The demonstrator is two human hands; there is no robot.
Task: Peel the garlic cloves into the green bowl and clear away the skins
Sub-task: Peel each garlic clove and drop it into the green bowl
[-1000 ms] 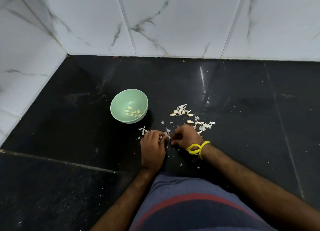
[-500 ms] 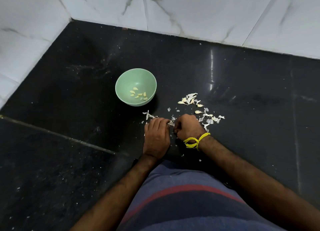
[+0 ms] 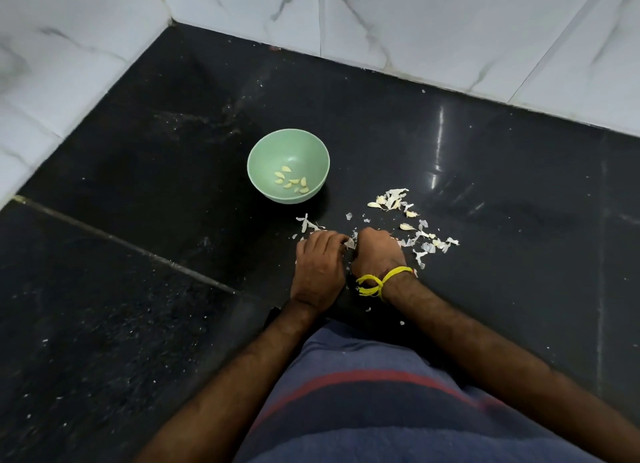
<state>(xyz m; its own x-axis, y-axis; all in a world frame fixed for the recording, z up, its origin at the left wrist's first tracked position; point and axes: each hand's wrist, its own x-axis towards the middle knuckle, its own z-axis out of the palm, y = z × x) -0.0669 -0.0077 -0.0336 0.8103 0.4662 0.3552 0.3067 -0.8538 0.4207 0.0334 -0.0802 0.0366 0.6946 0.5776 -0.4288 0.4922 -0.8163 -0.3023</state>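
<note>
- Midway, by the look of it: several peeled cloves (image 3: 292, 182) lying in the bottom of the green bowl (image 3: 263, 157), just above centre frame.
- Peeling under way at centre frame: left hand (image 3: 318, 265) and right hand (image 3: 375, 254) knuckle to knuckle, fingers of both curled inward around something small.
- Only a white flake of skin (image 3: 349, 243) showing between the hands; clove itself hidden, so cannot tell for certain what each hand has hold of.
- Still to peel, seemingly: a few whole-looking cloves (image 3: 375, 204) among the scraps right of the bowl; exact count too small to tell.
- Clearing not begun: loose skins (image 3: 424, 242) strewn right of the hands, a smaller scrap cluster (image 3: 308, 224) between bowl and left hand, stray flecks lower down near the wrists.
- Yellow thread (image 3: 375, 282) tied round the right wrist.
- Bowl near the left hand, up and left of it; short lift to drop a clove in, nothing standing between.
- Black tabletop (image 3: 156, 254) with wide bare room at left and lower left; a seam running diagonally there.
- White marble wall (image 3: 450, 29) closing the top and upper left of the frame, meeting in a corner at upper left; well apart from bowl and hands.
- Near edge of the tabletop hidden under the striped shirt (image 3: 381, 410) at bottom; room for sweeping skins toward the body, edge position unclear.
</note>
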